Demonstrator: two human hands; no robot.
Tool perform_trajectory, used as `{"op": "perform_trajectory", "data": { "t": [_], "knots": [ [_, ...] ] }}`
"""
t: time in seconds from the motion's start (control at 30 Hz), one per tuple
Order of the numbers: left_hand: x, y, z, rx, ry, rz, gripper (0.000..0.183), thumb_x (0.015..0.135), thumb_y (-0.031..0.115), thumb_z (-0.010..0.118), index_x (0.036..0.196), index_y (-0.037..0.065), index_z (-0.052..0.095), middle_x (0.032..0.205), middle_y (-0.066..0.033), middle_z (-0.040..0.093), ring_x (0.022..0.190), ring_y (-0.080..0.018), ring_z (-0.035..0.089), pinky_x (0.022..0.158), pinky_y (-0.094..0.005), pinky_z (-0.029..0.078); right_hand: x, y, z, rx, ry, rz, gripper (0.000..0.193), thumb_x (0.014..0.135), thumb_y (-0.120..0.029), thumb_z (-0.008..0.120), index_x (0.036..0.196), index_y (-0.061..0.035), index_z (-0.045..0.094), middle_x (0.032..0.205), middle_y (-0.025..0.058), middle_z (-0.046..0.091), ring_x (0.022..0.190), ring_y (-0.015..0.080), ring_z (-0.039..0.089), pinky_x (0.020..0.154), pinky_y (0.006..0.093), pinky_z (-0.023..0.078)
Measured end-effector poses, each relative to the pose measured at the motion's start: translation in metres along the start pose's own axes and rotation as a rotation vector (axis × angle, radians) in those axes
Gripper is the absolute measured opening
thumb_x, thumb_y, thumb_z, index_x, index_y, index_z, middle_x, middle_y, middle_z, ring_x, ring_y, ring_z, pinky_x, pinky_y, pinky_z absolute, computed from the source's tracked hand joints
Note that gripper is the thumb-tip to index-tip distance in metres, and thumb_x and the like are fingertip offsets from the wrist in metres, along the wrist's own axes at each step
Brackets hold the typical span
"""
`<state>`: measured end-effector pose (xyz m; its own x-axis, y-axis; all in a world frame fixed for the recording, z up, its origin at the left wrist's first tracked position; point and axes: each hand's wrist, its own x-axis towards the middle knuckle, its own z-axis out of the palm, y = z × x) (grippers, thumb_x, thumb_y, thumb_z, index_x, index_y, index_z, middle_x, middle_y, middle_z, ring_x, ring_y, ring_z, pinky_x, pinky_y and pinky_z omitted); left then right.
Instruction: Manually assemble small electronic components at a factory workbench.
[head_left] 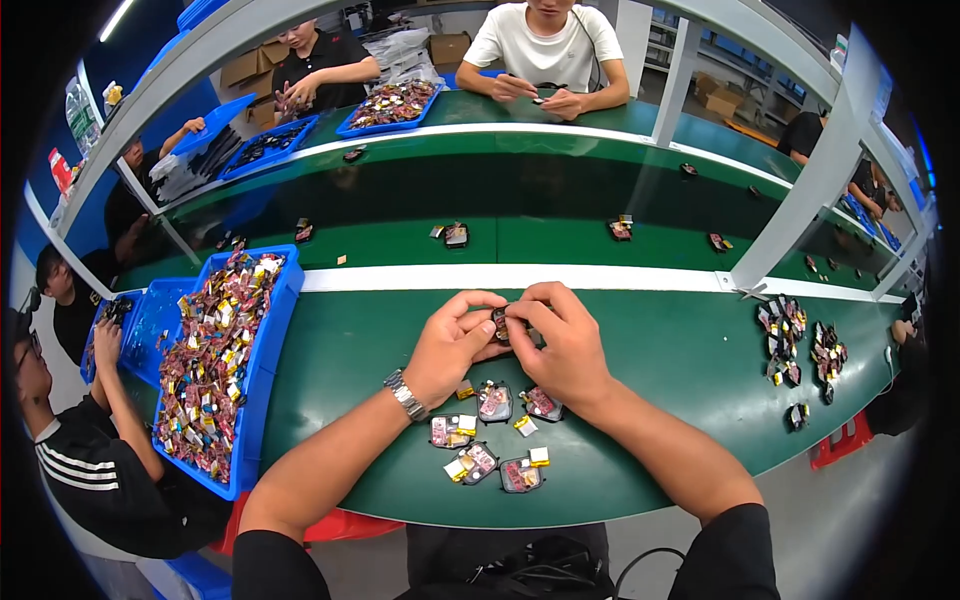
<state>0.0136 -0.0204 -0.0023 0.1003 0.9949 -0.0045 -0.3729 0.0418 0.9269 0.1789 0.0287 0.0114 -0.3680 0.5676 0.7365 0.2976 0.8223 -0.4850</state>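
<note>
Both my hands meet over the green bench. My left hand [450, 345], with a metal watch on its wrist, is closed round a small black housing with a reddish circuit board [501, 322]. The thumb and fingers of my right hand [562, 345] pinch at the top and right side of the same housing; any small part between them is hidden. Just below my hands lie several similar open housings, among them one with a circuit board [494, 401] and one with a silver-and-yellow battery block [521, 475]. A loose battery block [526, 427] lies between them.
A blue bin [285, 300] heaped with circuit boards stands at my left. Piles of black housings [782, 340] lie at the right. Beyond a white rail [520, 278], a dark green conveyor [560, 235] carries scattered units. Grey frame posts [800, 200] rise there. Co-workers sit opposite and at left.
</note>
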Motion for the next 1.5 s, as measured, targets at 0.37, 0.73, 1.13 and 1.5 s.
{"op": "perform_trajectory", "data": {
  "t": [0.37,0.73,1.13,1.5],
  "knots": [
    [0.0,0.0,0.0,0.003,0.032,-0.008,0.026,0.1,0.002,0.044,0.125,0.001,0.046,0.119,-0.0125,0.062,0.109,-0.0171,0.061,0.094,-0.0312,0.055,0.0,0.004,-0.005,-0.099,-0.064,-0.19,0.018,0.074,0.0,0.073,0.09,-0.0028,0.067,0.097,0.0073,0.061,0.084,0.0228,0.061,0.065,0.0327,0.053],
    [-0.001,0.002,0.005,0.042,0.097,-0.008,0.022,0.096,0.004,0.052,0.118,0.002,0.049,0.107,-0.0099,0.065,0.098,-0.0158,0.064,0.087,-0.0339,0.056,-0.006,0.007,0.002,-0.26,-0.055,-0.265,0.015,0.075,-0.005,0.068,0.09,-0.0016,0.064,0.096,0.0068,0.06,0.088,0.0224,0.06,0.07,0.032,0.052],
    [0.004,-0.002,0.006,0.195,0.172,0.051,0.029,0.096,0.004,0.054,0.124,0.002,0.047,0.113,-0.014,0.065,0.099,-0.0161,0.064,0.083,-0.0296,0.055,0.009,0.02,-0.005,0.354,-0.21,0.361,0.015,0.081,-0.005,0.067,0.095,0.0003,0.07,0.088,0.012,0.068,0.073,0.0198,0.066,0.065,0.0295,0.053],
    [0.007,-0.002,-0.006,0.165,0.101,0.054,0.031,0.095,0.003,0.05,0.126,0.0,0.044,0.13,-0.0211,0.055,0.114,-0.029,0.061,0.092,-0.0386,0.054,0.064,0.167,-0.018,-0.067,0.054,0.705,0.019,0.076,-0.012,0.073,0.091,-0.0019,0.072,0.088,0.0126,0.073,0.08,0.0242,0.07,0.078,0.0339,0.055]
  ]
}}
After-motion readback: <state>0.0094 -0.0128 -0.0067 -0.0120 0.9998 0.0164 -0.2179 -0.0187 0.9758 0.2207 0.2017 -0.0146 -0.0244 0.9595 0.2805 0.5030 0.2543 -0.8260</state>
